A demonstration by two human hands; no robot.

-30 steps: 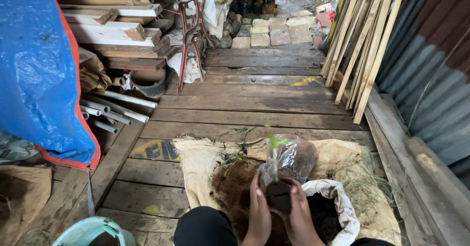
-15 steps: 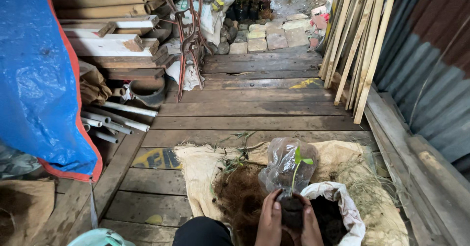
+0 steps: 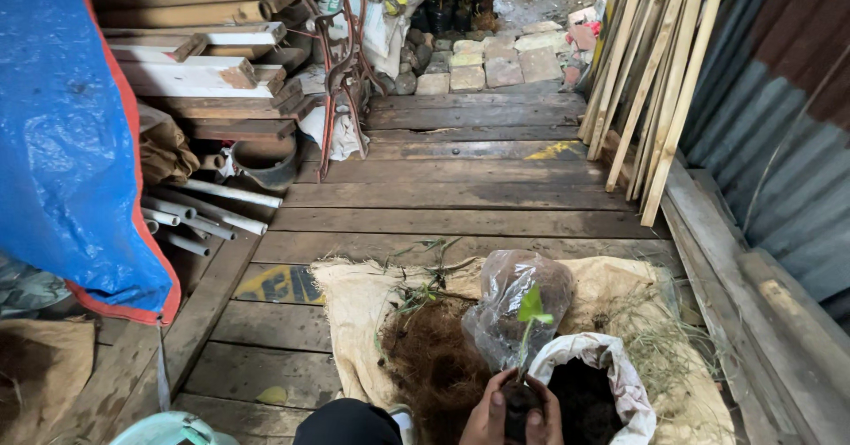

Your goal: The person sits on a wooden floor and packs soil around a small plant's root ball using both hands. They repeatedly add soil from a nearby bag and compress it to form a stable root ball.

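Observation:
Both my hands cup a small dark pot of soil [image 3: 520, 402] at the bottom edge of the view. My left hand [image 3: 486, 418] wraps its left side and my right hand [image 3: 549, 417] its right side. A thin seedling [image 3: 531, 314] with a few green leaves rises from the pot. Just behind it lies a crumpled clear plastic bag [image 3: 518, 299]. A white sack [image 3: 620, 374] holding dark soil stands open beside my right hand. A heap of brown coconut fibre [image 3: 434, 361] lies to the left on a burlap sheet [image 3: 354, 303].
Wooden floorboards [image 3: 460, 197] run ahead to paving stones [image 3: 487, 64]. A blue tarp [image 3: 62, 126] hangs at left, with stacked planks [image 3: 195, 73] and white pipes [image 3: 204, 210]. Wooden poles [image 3: 646, 82] lean on a corrugated metal wall [image 3: 779, 126] at right. A teal bucket rim [image 3: 168, 429] sits bottom left.
The view has tilted up and my hands with the potted seedling have slid down toward the bottom edge and slightly right. The plastic bag stays where it was.

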